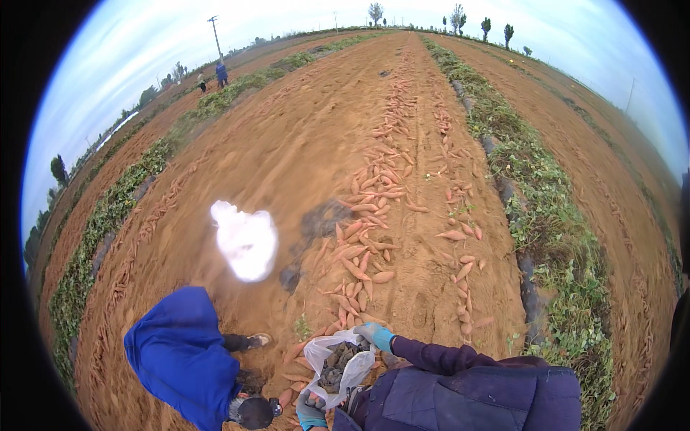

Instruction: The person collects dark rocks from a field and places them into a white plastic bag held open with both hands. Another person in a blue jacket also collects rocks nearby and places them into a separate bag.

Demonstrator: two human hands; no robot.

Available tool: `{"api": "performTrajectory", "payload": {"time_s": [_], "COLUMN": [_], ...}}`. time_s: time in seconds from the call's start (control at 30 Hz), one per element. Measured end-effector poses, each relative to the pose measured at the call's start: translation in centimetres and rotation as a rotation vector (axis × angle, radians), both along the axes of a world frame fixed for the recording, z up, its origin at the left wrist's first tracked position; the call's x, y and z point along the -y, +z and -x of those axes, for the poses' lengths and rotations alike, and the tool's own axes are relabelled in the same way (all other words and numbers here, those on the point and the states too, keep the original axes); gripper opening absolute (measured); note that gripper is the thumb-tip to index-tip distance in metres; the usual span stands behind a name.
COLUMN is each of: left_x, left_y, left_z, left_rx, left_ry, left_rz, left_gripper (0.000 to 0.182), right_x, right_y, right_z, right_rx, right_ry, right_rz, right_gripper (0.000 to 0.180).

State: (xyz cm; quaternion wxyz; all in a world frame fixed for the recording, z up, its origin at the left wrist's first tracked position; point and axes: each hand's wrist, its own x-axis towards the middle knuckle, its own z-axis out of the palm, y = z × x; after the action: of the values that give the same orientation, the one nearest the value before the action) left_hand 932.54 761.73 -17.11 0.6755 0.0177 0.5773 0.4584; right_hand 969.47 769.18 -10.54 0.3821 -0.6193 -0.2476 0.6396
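A translucent white plastic bag (315,351) hangs open low in front of me. My right hand (379,337), in a blue and grey work glove, grips its far rim. The near rim is held by my left hand (311,410), gloved the same way and partly cut off below. Inside the bag lies crumpled dark grey material (333,372); its exact kind is unclear. Loose sweet potatoes (356,269) lie on the soil around and beyond the bag, several partly hidden by it.
At left a person in a blue coat (183,350) bends close to the bag. A bright white plastic bag (245,242) shows beyond. Dark plastic film (323,218) lies by the sweet potato row. Green vines (566,280) edge the right. Distant people (221,74) stand upper left.
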Motion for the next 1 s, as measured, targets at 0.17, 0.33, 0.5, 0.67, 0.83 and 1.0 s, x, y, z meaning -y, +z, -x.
{"api": "performTrajectory", "payload": {"time_s": [0.17,0.33,0.5,0.67,0.83,1.0], "left_x": [-0.1,0.3,0.3,0.1,-0.5,-0.7], "left_y": [0.0,-0.3,-0.4,0.1,1.4,2.4], "left_z": [0.2,0.9,1.5,1.4,0.7,-0.3], "left_rx": [-0.047,-0.011,0.137,0.049,0.118,0.105], "left_ry": [-0.003,-0.045,-0.052,-0.05,-0.079,0.027], "left_rz": [0.013,0.022,-0.03,0.02,-0.017,0.023], "left_gripper": [0.031,0.032,0.03,0.02,0.021,0.022], "right_x": [0.8,0.7,0.7,1.0,1.3,0.3], "right_y": [0.7,-0.6,-1.5,-0.5,0.4,-1.1], "right_z": [0.0,0.1,0.5,0.8,0.4,0.5], "right_rx": [-0.032,0.023,-0.006,-0.028,0.001,-0.032], "right_ry": [-0.025,-0.006,-0.066,-0.067,-0.036,-0.09], "right_rz": [0.014,-0.004,0.034,-0.006,-0.001,0.081], "right_gripper": [0.035,0.037,0.036,0.035,0.036,0.034]}}
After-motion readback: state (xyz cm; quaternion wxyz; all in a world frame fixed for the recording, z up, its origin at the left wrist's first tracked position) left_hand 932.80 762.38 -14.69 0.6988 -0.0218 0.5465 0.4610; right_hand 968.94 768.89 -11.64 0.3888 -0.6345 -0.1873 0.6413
